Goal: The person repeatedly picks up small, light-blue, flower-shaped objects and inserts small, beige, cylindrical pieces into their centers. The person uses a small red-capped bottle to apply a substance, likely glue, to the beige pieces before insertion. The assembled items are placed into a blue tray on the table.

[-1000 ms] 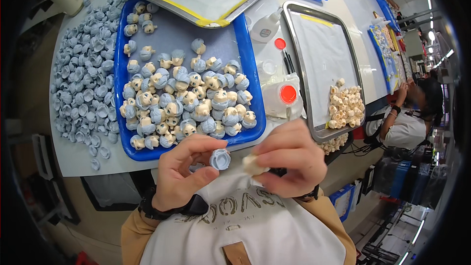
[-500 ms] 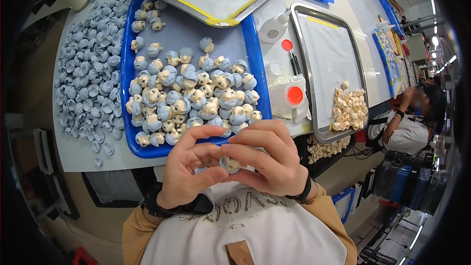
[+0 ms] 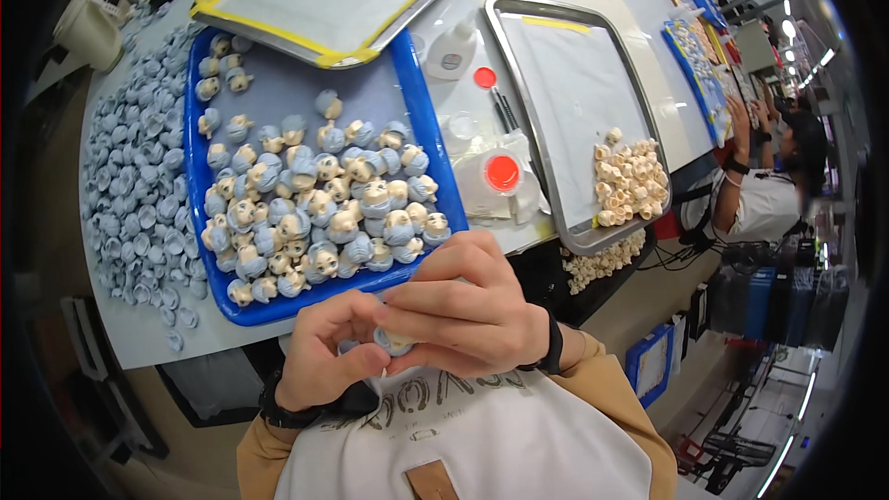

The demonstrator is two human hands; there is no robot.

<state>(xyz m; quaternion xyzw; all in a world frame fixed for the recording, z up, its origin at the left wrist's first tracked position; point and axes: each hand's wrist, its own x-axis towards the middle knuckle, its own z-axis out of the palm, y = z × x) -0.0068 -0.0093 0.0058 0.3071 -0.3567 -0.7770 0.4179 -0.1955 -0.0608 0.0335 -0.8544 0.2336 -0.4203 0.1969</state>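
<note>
Low in the middle of the frame, the left hand (image 3: 319, 356) and the right hand (image 3: 468, 310) are pressed together close to the person's chest, fingers curled inward around a small figurine head (image 3: 396, 343). Only a sliver of that piece shows between the fingertips, pale with a bluish edge; the rest is covered by the right hand's fingers, so its exact shape is hard to make out. Both hands are closed on it, the right lying over the left.

Just above the hands, the blue tray (image 3: 435, 143) holds a crowd of finished heads with blue hair (image 3: 324, 208), packed toward its lower half; its upper part is bare, and its top edge is covered by a yellow-rimmed metal tray (image 3: 324, 0) lying across it. At the left of the frame a heap of loose blue hair caps (image 3: 130, 185) spreads over the table and blurs toward the dark rim.

Right of the blue tray stand a white squeeze bottle (image 3: 451, 48) and a red-capped jar (image 3: 503, 173), with some clear wrapping around them that is hard to read. Further right, a steel tray (image 3: 556, 65) carries a cluster of bare cream heads (image 3: 628, 181) in its lower corner. At the right edge, another person (image 3: 764, 199) is partly cut off.
</note>
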